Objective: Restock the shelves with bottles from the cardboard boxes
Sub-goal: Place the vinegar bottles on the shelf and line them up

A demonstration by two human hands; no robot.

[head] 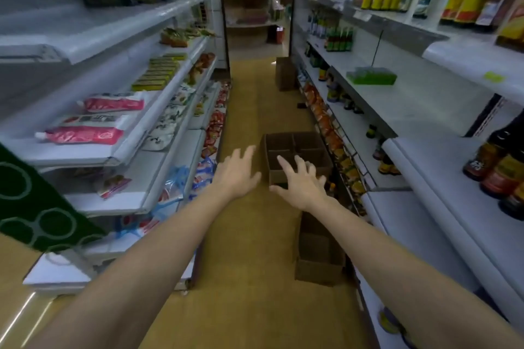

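Narrow shop aisle, tan floor [249, 110], white shelving on both sides. Head view: both arms stretched forward. Left hand [236, 171] and right hand [302, 183] have fingers spread, holding nothing. Divided cardboard box [295, 147] sits on the floor just beyond the fingertips, compartments showing no bottles; whether the right hand touches its near edge, cannot tell. Second cardboard box [319, 252] lies under the right forearm. Dark sauce bottles [499, 164] stand on the right shelf [442, 167], well apart from both hands. Label writing blurred, unreadable.
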